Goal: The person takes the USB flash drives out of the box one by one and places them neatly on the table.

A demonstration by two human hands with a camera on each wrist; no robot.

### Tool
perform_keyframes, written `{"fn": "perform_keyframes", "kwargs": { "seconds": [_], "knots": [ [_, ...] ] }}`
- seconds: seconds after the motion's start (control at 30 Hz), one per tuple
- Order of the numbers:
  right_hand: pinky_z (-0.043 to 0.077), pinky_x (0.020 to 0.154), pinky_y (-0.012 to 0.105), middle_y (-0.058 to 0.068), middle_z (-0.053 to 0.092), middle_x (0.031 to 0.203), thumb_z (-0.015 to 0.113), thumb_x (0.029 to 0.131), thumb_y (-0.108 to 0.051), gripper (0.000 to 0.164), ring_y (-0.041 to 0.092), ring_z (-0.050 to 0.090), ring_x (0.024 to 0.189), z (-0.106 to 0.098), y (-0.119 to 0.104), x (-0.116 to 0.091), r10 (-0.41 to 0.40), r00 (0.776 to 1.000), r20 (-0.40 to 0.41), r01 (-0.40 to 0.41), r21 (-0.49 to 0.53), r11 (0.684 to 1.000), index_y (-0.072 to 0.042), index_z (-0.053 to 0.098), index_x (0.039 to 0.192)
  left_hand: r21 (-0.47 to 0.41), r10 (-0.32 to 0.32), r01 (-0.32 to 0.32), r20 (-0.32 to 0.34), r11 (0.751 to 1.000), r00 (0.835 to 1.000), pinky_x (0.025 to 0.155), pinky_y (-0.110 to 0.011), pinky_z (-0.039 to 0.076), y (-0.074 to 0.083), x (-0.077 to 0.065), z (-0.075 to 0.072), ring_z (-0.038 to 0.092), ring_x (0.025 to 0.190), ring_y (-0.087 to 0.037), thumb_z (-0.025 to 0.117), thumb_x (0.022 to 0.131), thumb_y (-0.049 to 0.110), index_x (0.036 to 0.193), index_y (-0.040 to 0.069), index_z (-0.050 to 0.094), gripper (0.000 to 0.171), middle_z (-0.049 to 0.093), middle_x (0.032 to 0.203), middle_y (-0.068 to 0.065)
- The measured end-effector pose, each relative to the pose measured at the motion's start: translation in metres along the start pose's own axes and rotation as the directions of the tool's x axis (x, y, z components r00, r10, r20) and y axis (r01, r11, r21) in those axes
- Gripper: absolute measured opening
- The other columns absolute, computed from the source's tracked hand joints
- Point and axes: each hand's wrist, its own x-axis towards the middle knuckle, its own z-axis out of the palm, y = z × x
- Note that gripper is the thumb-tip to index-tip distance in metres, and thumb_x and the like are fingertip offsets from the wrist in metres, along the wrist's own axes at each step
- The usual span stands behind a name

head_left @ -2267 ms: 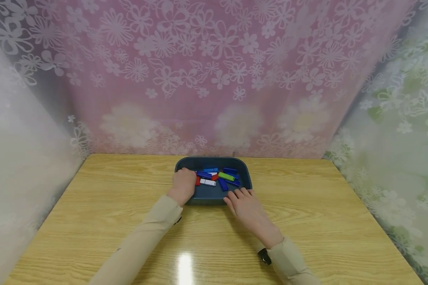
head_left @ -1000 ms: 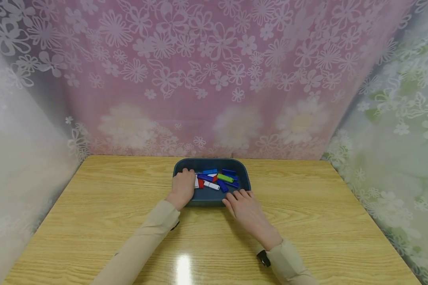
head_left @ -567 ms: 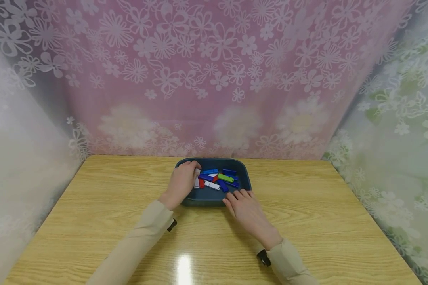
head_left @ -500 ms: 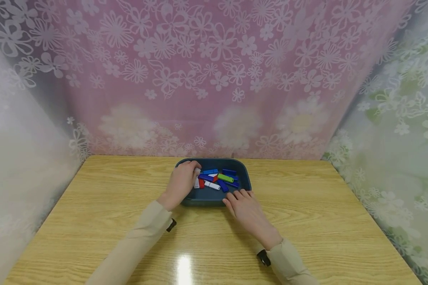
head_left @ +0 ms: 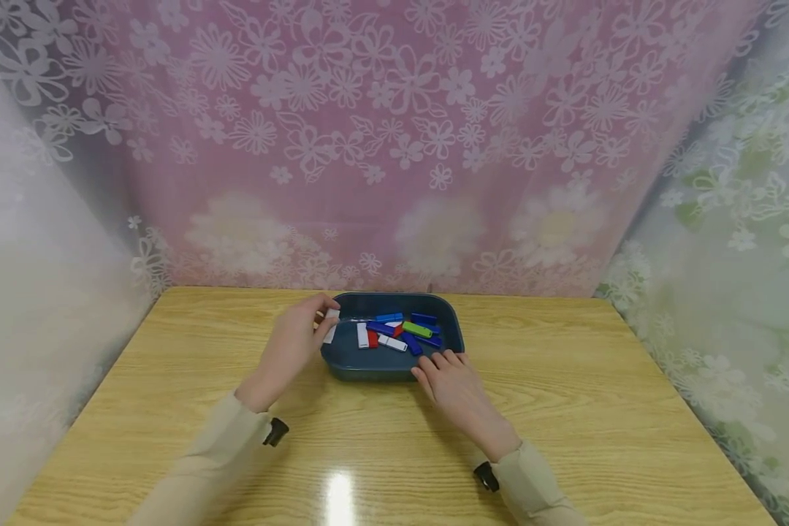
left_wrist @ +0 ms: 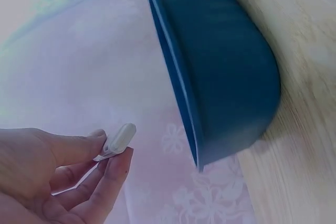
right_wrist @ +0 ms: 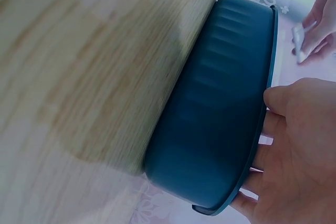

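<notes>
Between the thumb and fingers of my left hand (head_left: 292,343) a white USB stick (head_left: 331,326) is pinched, just at the left end of a dark blue plastic bin (head_left: 381,375). The left wrist view shows this USB stick (left_wrist: 119,140) at the fingertips, apart from the bin wall (left_wrist: 226,77). My right hand (head_left: 459,391) holds the bin's front right rim, thumb outside and fingers over the edge; their tips are hidden in the right wrist view. Inside the bin lie several USB sticks: white ones (head_left: 392,342), a green one (head_left: 417,329), blue ones (head_left: 410,343) and red ones (head_left: 372,339).
The bin stands near the back edge of a wooden table (head_left: 532,365). Behind it hangs a pink flowered curtain (head_left: 368,219), with pale curtains (head_left: 730,292) along both sides.
My left hand came up out of the bin with the white USB stick and has moved left over its rim. A white stick under it now shows fully. The right hand stays put.
</notes>
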Motion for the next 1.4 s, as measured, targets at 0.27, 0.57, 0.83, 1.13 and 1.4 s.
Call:
{"fn": "perform_keyframes", "kwargs": {
  "seconds": [0.27,0.57,0.83,1.13,1.4],
  "knots": [
    [0.048,0.083,0.044,0.007,0.067,0.089,0.057,0.104,-0.028,0.022,0.028,0.058,0.084,0.001,0.001,0.0,-0.019,1.0,-0.025,0.019,-0.004,1.0,-0.008,0.066,0.101,-0.018,-0.011,0.011,-0.01,1.0,1.0,0.075,-0.04,0.059,-0.015,-0.024,-0.014,0.07,0.087,-0.026,0.072,0.094,0.007,0.108,0.004,0.071,0.014,0.073,0.098,-0.011],
    [0.048,0.085,0.045,0.008,0.068,0.092,0.059,0.103,-0.028,0.021,0.029,0.06,0.087,-0.002,-0.002,0.0,0.0,1.0,-0.002,0.0,0.001,1.0,-0.008,0.067,0.104,0.002,-0.099,0.099,0.135,0.995,0.986,0.07,-0.038,0.058,-0.032,-0.051,-0.012,0.073,0.085,-0.026,0.074,0.092,0.008,0.109,0.003,0.07,0.017,0.074,0.098,-0.011],
    [0.049,0.086,0.045,0.007,0.067,0.09,0.059,0.103,-0.028,0.021,0.029,0.06,0.086,0.0,0.0,0.0,-0.011,1.0,-0.018,0.011,-0.007,1.0,-0.009,0.067,0.102,-0.003,-0.163,0.173,0.329,0.985,0.93,0.072,-0.037,0.057,-0.043,-0.067,-0.003,0.071,0.087,-0.025,0.076,0.087,0.0,0.11,0.003,0.07,0.023,0.073,0.099,-0.009],
    [0.049,0.084,0.043,0.007,0.068,0.09,0.059,0.103,-0.029,0.021,0.028,0.061,0.087,0.002,-0.001,0.001,-0.013,1.0,-0.022,0.013,-0.013,1.0,-0.009,0.067,0.102,-0.008,-0.202,0.221,0.373,0.975,0.905,0.068,-0.034,0.054,-0.049,-0.079,0.002,0.068,0.082,-0.02,0.078,0.086,0.003,0.105,0.004,0.071,0.021,0.071,0.091,-0.005],
    [0.049,0.082,0.044,0.007,0.068,0.089,0.06,0.103,-0.028,0.021,0.029,0.061,0.086,0.001,-0.001,0.001,-0.02,0.999,-0.039,0.019,-0.01,1.0,-0.008,0.066,0.1,0.018,-0.178,0.184,0.368,0.983,0.913,0.075,-0.037,0.054,-0.052,-0.088,0.001,0.063,0.084,-0.018,0.081,0.084,0.006,0.1,0.007,0.073,0.018,0.062,0.092,-0.002]
  ]
}}
